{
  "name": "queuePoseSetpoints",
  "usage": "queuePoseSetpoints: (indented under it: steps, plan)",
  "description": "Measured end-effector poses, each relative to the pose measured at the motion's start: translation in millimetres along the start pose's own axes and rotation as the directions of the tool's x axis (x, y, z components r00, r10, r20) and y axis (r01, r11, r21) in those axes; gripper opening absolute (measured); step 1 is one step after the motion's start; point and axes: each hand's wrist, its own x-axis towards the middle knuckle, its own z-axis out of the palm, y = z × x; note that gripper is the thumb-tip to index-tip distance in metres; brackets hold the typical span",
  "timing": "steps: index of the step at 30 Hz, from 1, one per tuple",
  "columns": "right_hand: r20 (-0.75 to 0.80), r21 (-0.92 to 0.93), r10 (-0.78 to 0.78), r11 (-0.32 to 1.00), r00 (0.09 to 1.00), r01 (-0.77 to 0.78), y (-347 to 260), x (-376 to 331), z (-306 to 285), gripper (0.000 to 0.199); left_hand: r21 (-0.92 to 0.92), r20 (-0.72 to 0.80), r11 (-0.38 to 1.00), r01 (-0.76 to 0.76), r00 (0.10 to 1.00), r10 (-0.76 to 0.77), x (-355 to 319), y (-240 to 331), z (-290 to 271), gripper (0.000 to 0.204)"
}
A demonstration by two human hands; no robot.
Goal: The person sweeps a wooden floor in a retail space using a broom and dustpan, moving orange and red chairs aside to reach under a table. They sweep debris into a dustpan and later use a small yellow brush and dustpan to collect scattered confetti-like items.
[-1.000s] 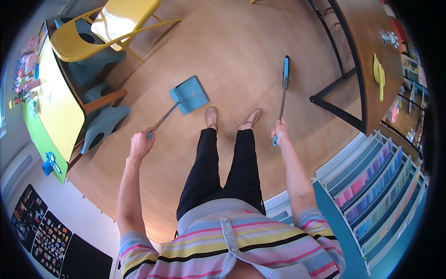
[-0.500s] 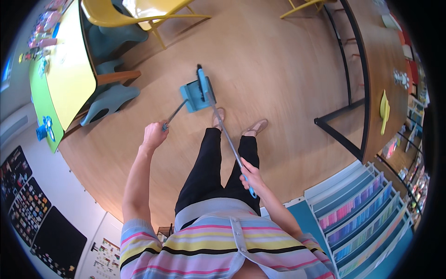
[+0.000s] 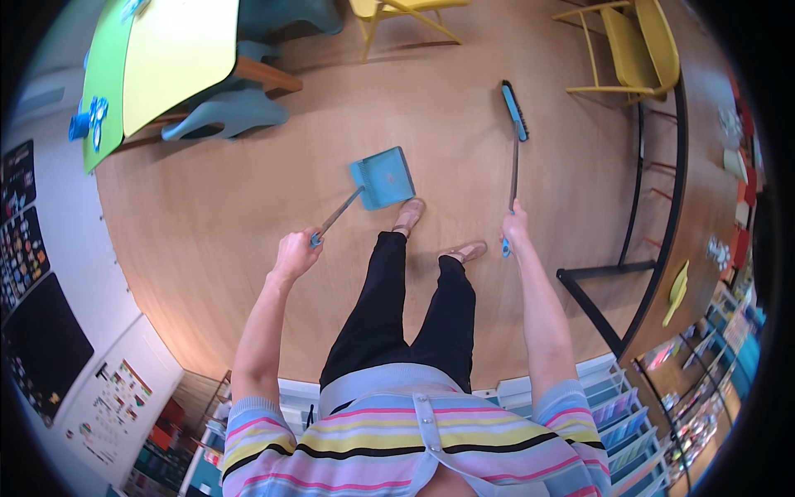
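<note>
Only one view here, the head camera looking straight down, so everything bends toward the edges.

The left hand [image 3: 296, 253] is curled into a fist around the end of a thin grey metal handle, fingers fully wrapped. That handle runs up and right to a teal plastic dustpan [image 3: 383, 177], a flat scoop with a raised back lip. It sits on the floor just in front of the person's left shoe, nearly touching the toe. A few small specks show inside the pan, too small to tell what.

The right hand [image 3: 514, 226] is closed the same way on the broom [image 3: 514, 141], gripping low on the slim dark stick, with a bit of blue grip poking out below the fist. The stick runs almost straight away from the person to a narrow blue head with dark bristles, resting on the floor well ahead of the right foot and well apart from the dustpan.

The floor [image 3: 248, 207] is smooth, light wood-look planks with a soft sheen. Top left is a table [image 3: 166, 58] with a glossy yellow and green top and rounded corners, with moulded teal seats tucked beside it. A yellow chair [image 3: 633, 50] with thin tube legs stands top right, next to a black metal frame [image 3: 638, 207].
</note>
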Motion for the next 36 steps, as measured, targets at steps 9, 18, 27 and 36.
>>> queuePoseSetpoints:
  steps: [9, 18, 27, 36]
  plan:
    - [0.338, -0.429, -0.165, 0.849, 0.927, 0.307, -54, -79, 139, 0.052, -0.068, -0.017, 0.998, 0.013, 1.000, -0.014, -22, -31, 7, 0.023]
    - [0.642, -0.710, -0.207, 0.202, 0.738, 0.674, -91, -93, 190, 0.062, -0.216, -0.148, 0.966, 0.141, 0.973, -0.175, -92, -67, 24, 0.024]
    - [0.639, -0.770, -0.215, -0.170, 0.739, 0.616, -59, -61, 87, 0.074, -0.503, -0.238, 0.801, 0.323, 0.839, -0.488, -228, -93, 86, 0.024]
    - [0.419, -0.906, -0.233, -0.054, 0.877, 0.419, 144, -81, -93, 0.067, -0.675, -0.304, 0.683, 0.280, 0.737, -0.604, -329, -92, 169, 0.024]
